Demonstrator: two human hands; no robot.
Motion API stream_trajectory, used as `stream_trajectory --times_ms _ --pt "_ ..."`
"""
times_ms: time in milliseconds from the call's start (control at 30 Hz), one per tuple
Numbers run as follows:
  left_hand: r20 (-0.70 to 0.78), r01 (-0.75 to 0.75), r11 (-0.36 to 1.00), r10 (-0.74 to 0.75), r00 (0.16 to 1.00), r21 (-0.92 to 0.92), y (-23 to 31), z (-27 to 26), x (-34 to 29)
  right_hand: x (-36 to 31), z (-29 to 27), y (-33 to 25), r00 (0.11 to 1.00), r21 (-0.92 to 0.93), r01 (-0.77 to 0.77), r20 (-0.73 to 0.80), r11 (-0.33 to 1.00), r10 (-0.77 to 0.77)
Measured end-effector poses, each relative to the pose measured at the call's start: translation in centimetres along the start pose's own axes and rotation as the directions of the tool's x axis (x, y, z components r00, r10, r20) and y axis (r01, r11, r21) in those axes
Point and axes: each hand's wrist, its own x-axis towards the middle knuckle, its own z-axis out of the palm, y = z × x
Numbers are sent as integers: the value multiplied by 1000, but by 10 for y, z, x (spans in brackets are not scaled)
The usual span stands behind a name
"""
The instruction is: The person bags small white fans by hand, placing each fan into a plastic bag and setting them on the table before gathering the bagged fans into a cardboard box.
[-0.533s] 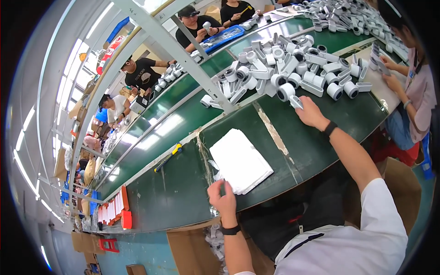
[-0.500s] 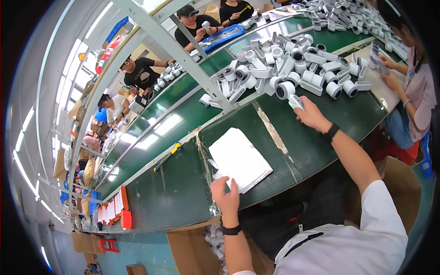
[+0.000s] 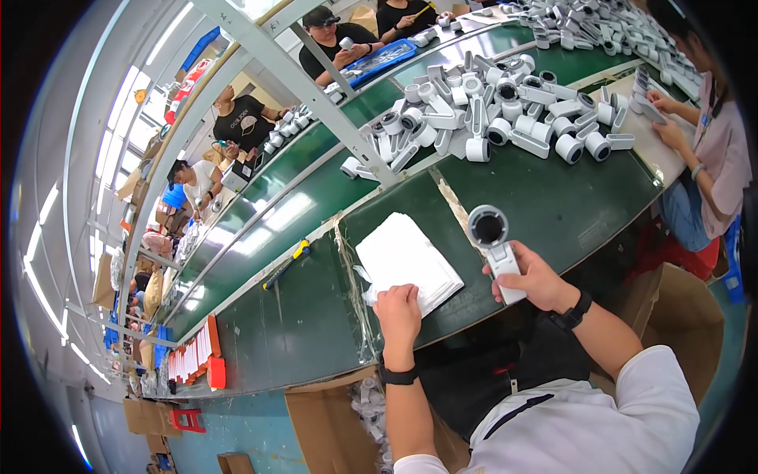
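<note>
Head view. Right hand (image 3: 538,278) grasping a white round-headed handheld device (image 3: 503,261) by its handle, head up, dark round opening showing; device held over the green desk (image 3: 308,332) by its near edge, right of a stack of white sheets (image 3: 409,261). Left hand (image 3: 399,314) with fingers bent at the stack's near left corner; cannot tell whether they pinch a sheet. Yellow-and-black hand tool (image 3: 286,265) lying beside the desk's far edge, left of stack. Heap of similar white devices (image 3: 478,117) toward the far right. Orange-red trays (image 3: 216,373) at the desk's left end.
</note>
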Motion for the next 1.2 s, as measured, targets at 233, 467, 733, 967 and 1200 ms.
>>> stream_trajectory --times_ms 233,467,733,967,1200 --pt "-68 -33 993 26 997 -109 31 -7 -4 4 28 15 994 -149 -70 -90 986 57" --pt "75 260 806 -261 962 -531 55 1 -12 17 52 36 986 -171 -23 -165 985 -5" --pt "191 374 597 -348 918 -709 64 9 -22 35 61 49 945 -113 98 -300 989 -128" --pt "179 389 435 -449 875 -812 62 20 -22 32 63 44 948 -54 76 -307 996 -89" --pt "301 233 -197 -475 827 -952 56 7 -19 33 52 37 923 -62 125 -359 990 -139"
